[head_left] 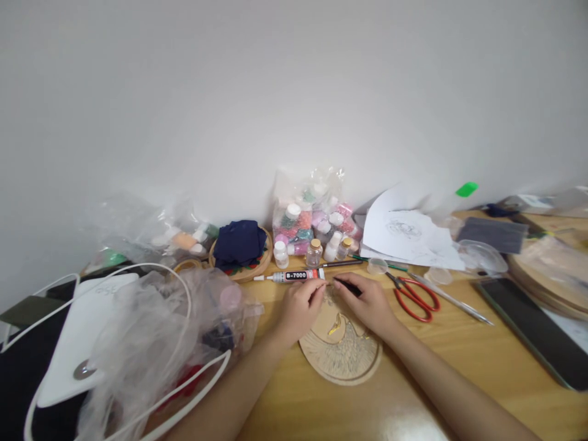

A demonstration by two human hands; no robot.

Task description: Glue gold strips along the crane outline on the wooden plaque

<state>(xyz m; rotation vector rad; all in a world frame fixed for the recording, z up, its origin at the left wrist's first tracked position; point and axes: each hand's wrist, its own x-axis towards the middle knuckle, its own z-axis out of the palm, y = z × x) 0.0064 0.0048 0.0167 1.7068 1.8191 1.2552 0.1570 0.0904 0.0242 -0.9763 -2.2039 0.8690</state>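
Observation:
My left hand point(301, 309) is closed in a pinch above the far edge of a round beige disc point(342, 367). Whatever lies between its fingertips is too small to make out. Just to the right, my right hand point(367, 300) grips a slim black tool point(348, 286) whose tip is near the left fingertips. Dark line patterns cover the disc, and a small gold-coloured piece point(337, 323) shows near its middle. The hands hide the disc's upper part. Right behind my left hand lies a B-7000 glue tube point(296, 275), its white nozzle pointing left.
Red-handled scissors point(416, 299), a silver pen point(452, 298) and a phone point(535, 331) lie to the right. Small bottles point(314, 252) and bagged bead jars point(305, 220) stand behind. A crumpled clear bag point(151, 343) and white cable point(188, 392) crowd the left. Drawn-on paper point(408, 236) leans behind.

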